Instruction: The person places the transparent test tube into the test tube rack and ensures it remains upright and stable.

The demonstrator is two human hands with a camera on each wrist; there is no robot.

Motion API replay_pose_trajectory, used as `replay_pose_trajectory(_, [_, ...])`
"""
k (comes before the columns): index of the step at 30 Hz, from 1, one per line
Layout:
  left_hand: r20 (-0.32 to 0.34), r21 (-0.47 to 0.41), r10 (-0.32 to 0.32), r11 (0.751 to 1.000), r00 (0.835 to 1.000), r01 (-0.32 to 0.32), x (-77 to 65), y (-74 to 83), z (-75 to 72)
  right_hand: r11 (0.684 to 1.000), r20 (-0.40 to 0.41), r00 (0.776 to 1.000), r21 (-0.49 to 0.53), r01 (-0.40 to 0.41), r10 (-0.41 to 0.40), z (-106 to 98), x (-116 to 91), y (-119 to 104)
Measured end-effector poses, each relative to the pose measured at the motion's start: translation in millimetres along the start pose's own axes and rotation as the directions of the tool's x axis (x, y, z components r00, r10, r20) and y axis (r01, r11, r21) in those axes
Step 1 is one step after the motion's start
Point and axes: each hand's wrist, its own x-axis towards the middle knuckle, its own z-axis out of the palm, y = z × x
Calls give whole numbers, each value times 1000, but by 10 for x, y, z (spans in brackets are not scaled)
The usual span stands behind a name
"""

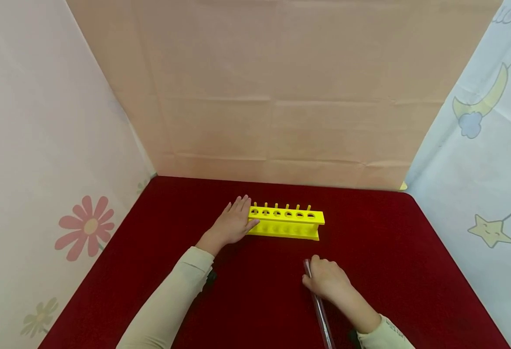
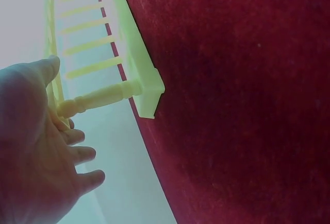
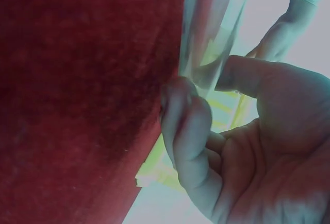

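At 5 o'clock over the counter [image 1: 390,276], the clear tube [image 1: 323,320] should handle as light, stiff, slick and perhaps brittle, best held gently near its far end, where the right hand [image 1: 328,278] pinches it, while the left hand [image 1: 233,222] clasps the yellow rack [image 1: 282,229] at its 9 o'clock end.

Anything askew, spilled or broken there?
Nothing stands out: the yellow rack stands upright, the left hand touches its left end, and the right hand holds the clear tube. No spill or breakage shows; only the backdrop is creased.
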Motion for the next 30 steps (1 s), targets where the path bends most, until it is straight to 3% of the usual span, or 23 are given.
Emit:
replay_pose_trajectory(19, [25, 72, -27, 997, 999, 25, 20, 20, -5, 996, -81, 994, 47, 72, -68, -251, -75, -99])
replay_pose_trajectory(30, [32, 57, -26, 998, 999, 24, 13, 28, -15, 994, -141, 987, 71, 86, -75, -454, -148, -179])
